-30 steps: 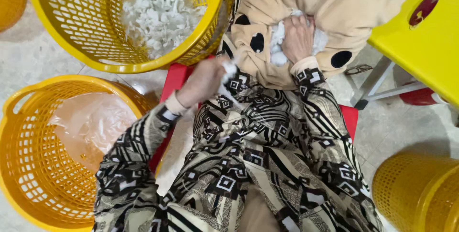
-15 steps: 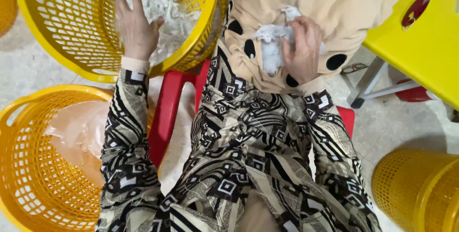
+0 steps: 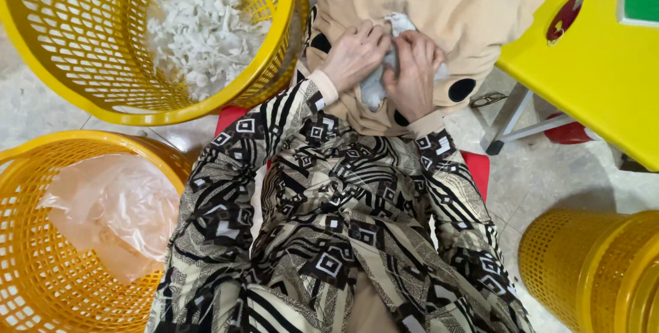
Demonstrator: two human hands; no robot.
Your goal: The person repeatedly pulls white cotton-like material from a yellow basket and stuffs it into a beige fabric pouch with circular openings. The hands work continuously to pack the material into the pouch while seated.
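On the tan cloth over the lap, the left hand and right hand pinch one crumpled white piece between them. A yellow basket of more white pieces sits just beside the left hand.

The white crumpled piece is a small, pale, wrinkled item of soft material, bunched into an irregular wad; its exact kind cannot be told. It is gripped from both sides: the left hand closes on its left edge with fingers curled over the top, and the right hand closes on its right edge, thumb toward the middle. One pale end protrudes above the grip, between the two sets of fingertips; a second, greyer fold hangs out below the grip, between the heels of the hands. A small pale edge shows just right of the right hand.
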